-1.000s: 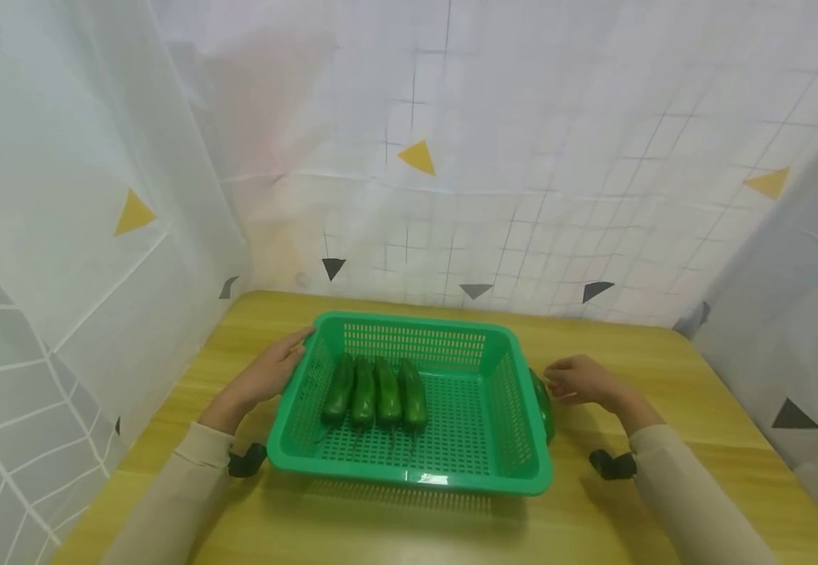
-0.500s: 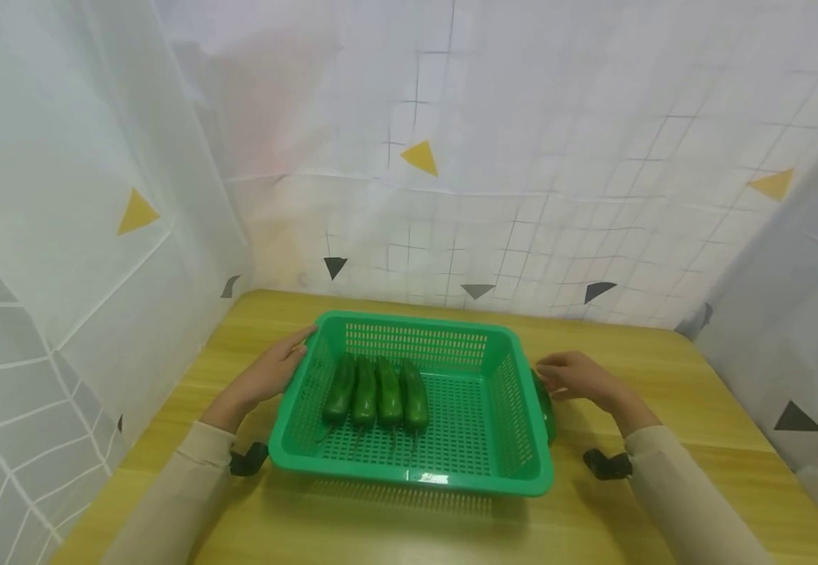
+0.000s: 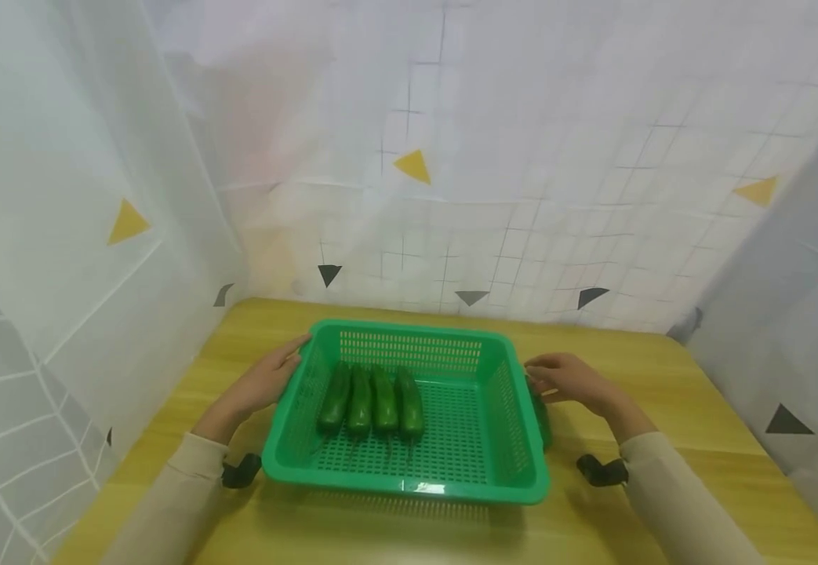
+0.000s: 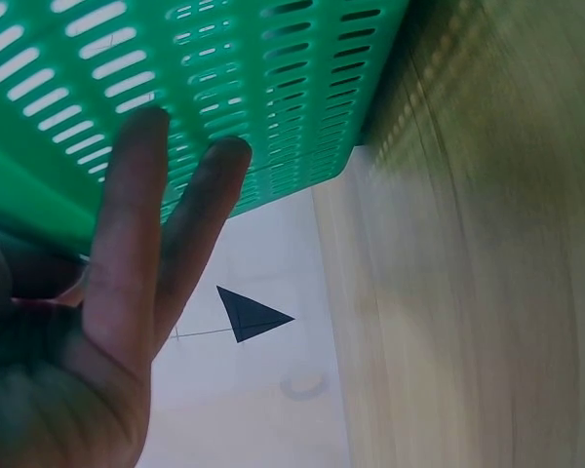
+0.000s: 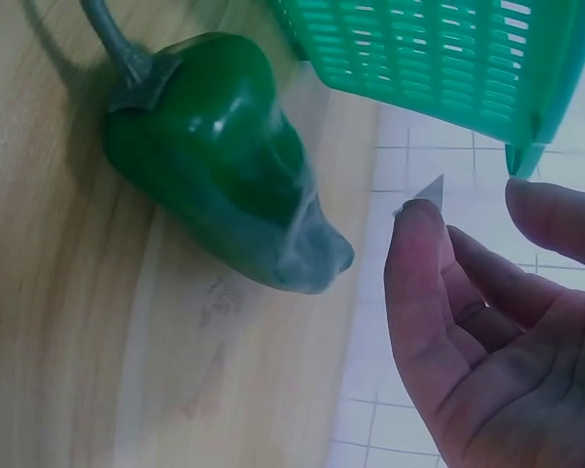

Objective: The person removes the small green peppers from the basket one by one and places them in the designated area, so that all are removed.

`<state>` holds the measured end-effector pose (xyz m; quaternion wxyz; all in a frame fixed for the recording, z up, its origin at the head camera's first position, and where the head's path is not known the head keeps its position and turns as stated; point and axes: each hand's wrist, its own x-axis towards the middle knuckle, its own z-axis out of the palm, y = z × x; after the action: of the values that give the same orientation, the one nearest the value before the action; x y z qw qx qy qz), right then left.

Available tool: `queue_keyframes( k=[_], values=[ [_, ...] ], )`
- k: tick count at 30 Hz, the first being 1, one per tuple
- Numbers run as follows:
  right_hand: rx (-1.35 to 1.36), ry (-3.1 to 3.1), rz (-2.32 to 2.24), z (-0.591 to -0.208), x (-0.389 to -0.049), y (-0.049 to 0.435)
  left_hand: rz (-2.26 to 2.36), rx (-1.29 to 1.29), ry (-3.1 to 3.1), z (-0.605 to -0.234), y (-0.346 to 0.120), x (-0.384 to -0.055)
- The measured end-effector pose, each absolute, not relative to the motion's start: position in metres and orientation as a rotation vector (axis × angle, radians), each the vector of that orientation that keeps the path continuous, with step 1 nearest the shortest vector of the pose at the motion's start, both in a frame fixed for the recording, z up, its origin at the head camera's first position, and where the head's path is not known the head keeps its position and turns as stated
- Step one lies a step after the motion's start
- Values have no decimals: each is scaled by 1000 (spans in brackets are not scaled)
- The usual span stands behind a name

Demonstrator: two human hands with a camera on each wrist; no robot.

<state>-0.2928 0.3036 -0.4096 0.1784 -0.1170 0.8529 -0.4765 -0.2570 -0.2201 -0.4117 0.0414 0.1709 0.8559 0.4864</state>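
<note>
A green basket (image 3: pixel 514 492) with slotted walls stands on the table, and several long green peppers (image 3: pixel 383 408) with thin stems lie side by side in its left part. My left hand (image 3: pixel 262 382) rests against the left rim; in the left wrist view two straight fingers (image 4: pixel 127 244) lie along the slotted outer wall. Off the right side, my right hand (image 3: pixel 572 382) has its thumb tip right at the rim and its fingers loosely curled, with nothing held. Below it, a glossy green pepper (image 5: pixel 210 161) with a wrinkled tip lies on the table, partly hidden by the basket in the head view.
The wooden table (image 3: pixel 670 392) reaches back to a white sheeted wall (image 3: pixel 592 118) with grid lines and triangles. More white sheeting (image 3: pixel 34 196) encloses the left and right sides. Black wrist devices (image 3: pixel 602 471) sit below both sleeves.
My right hand has moved left, closer to the basket's right rim and over the loose pepper. The left hand keeps its place at the left rim. The head view has shifted slightly.
</note>
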Motion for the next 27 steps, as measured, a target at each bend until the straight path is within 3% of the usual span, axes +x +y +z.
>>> queue_keyframes(
  k=[27],
  values=[
    [-411,2474,-1319,-360,-298,284,1467,464,2608,-413,-222,-257]
  ],
)
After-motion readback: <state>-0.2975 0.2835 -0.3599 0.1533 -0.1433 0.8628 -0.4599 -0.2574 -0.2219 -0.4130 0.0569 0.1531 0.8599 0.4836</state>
